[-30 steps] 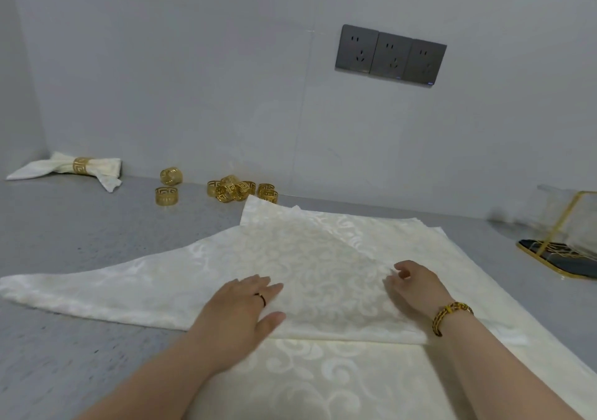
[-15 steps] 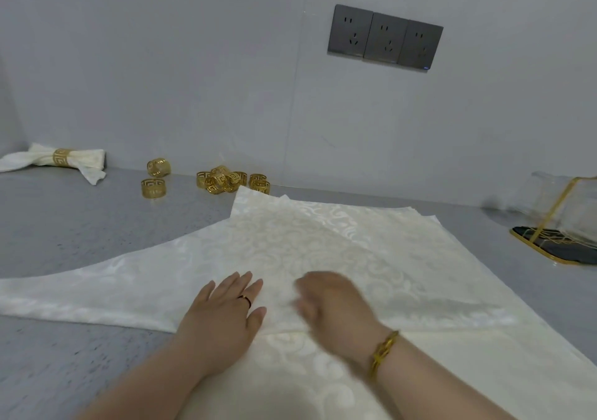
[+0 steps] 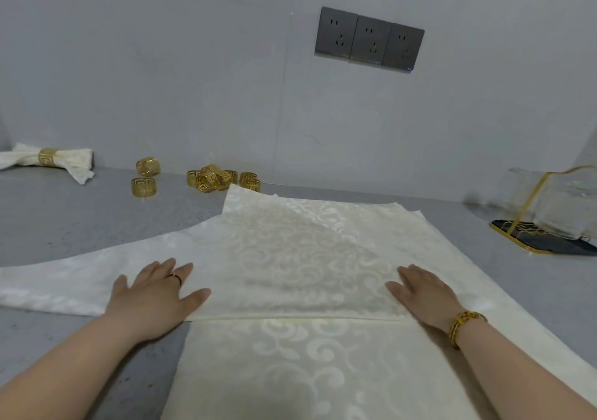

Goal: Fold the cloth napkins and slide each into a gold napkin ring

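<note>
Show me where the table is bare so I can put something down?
Bare grey counter lies left, between the nearer loose ring and the spread napkin. A narrower strip runs between that napkin and the gold-rimmed tray. It is crowded by the ring pile.

Indoor prep counter, grey speckled countertop (image 3: pixel 64 225), bare wall (image 3: pixel 161 64) with three dark sockets (image 3: pixel 370 39), gold-framed glass rack (image 3: pixel 546 216)
</note>
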`<move>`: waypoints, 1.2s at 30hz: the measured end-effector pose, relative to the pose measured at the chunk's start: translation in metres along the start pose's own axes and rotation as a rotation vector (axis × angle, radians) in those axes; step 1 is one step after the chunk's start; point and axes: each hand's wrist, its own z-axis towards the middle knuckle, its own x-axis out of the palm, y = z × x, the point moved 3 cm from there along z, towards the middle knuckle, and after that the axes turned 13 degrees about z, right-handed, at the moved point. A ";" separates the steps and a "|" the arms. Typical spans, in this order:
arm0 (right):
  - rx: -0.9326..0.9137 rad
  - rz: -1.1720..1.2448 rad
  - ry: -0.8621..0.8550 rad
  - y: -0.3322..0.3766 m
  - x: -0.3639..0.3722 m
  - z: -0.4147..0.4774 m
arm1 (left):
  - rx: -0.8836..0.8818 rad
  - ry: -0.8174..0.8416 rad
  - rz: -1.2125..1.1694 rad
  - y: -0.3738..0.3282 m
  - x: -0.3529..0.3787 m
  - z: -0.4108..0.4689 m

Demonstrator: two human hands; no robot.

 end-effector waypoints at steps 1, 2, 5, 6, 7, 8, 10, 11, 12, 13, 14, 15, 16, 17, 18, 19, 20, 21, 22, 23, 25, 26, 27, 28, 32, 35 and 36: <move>-0.008 0.022 -0.039 0.002 -0.004 0.005 | 0.006 -0.026 0.022 -0.001 -0.004 0.003; -0.015 0.059 -0.069 0.006 -0.008 0.009 | 0.023 -0.076 0.037 -0.004 -0.009 0.006; -0.078 0.238 -0.092 0.030 -0.013 0.037 | 0.163 -0.273 -0.053 -0.022 -0.027 0.022; -0.106 0.300 -0.072 0.043 -0.012 0.051 | 0.203 -0.310 -0.106 -0.028 -0.031 0.030; -0.124 0.359 -0.058 0.056 -0.011 0.062 | 0.237 -0.328 -0.132 -0.035 -0.032 0.037; -0.138 0.403 -0.047 0.069 -0.009 0.072 | 0.264 -0.332 -0.130 -0.042 -0.030 0.043; -0.146 0.474 -0.012 0.094 -0.003 0.099 | 0.330 -0.307 -0.097 -0.051 -0.018 0.056; -0.139 0.480 0.012 0.107 0.000 0.112 | 0.353 -0.278 -0.112 -0.052 -0.012 0.062; -0.130 0.489 0.028 0.117 0.003 0.123 | 0.365 -0.258 -0.129 -0.052 -0.007 0.066; -0.104 0.526 0.039 0.125 0.005 0.136 | 0.384 -0.241 -0.114 -0.051 -0.003 0.069; -0.071 0.573 0.054 0.133 0.008 0.146 | 0.387 -0.232 -0.100 -0.053 0.001 0.070; -0.052 0.619 0.046 0.143 0.009 0.155 | 0.380 -0.240 -0.095 -0.052 0.001 0.070; -0.029 0.629 0.057 0.152 0.009 0.164 | 0.372 -0.258 -0.089 -0.052 0.001 0.071; -0.036 0.608 0.069 0.161 0.011 0.171 | 0.367 -0.263 -0.078 -0.052 0.000 0.071; -0.044 0.576 0.086 0.169 0.013 0.178 | 0.370 -0.260 -0.063 -0.053 0.000 0.071; -0.072 0.549 0.113 0.178 0.015 0.184 | 0.374 -0.263 -0.048 -0.054 -0.001 0.072; -0.095 0.531 0.136 0.186 0.018 0.190 | 0.376 -0.280 -0.031 -0.054 0.000 0.072; -0.106 0.520 0.143 0.193 0.018 0.193 | 0.369 -0.301 -0.028 -0.053 0.002 0.072; -0.119 0.525 0.145 0.198 0.021 0.199 | 0.352 -0.339 -0.047 -0.053 0.001 0.072; -0.140 0.513 0.134 0.202 0.022 0.201 | 0.347 -0.337 0.019 -0.051 -0.002 0.072; -0.202 0.502 0.148 0.210 0.025 0.205 | 0.312 -0.256 -0.005 -0.048 -0.001 0.073; -0.218 0.513 0.151 0.212 0.027 0.207 | 0.324 -0.307 -0.003 -0.049 0.004 0.075; -0.242 0.529 0.136 0.213 0.028 0.208 | 0.339 -0.308 -0.003 -0.050 0.009 0.078; -0.256 0.567 0.118 0.213 0.030 0.209 | 0.355 -0.333 -0.020 -0.050 0.011 0.079; -0.316 0.669 0.111 0.208 0.034 0.213 | 0.350 -0.371 -0.005 -0.051 0.009 0.081; -0.317 0.700 0.099 0.207 0.034 0.217 | 0.346 -0.366 -0.008 -0.051 0.009 0.079; -0.309 0.708 0.085 0.206 0.034 0.217 | 0.343 -0.364 -0.004 -0.051 0.010 0.080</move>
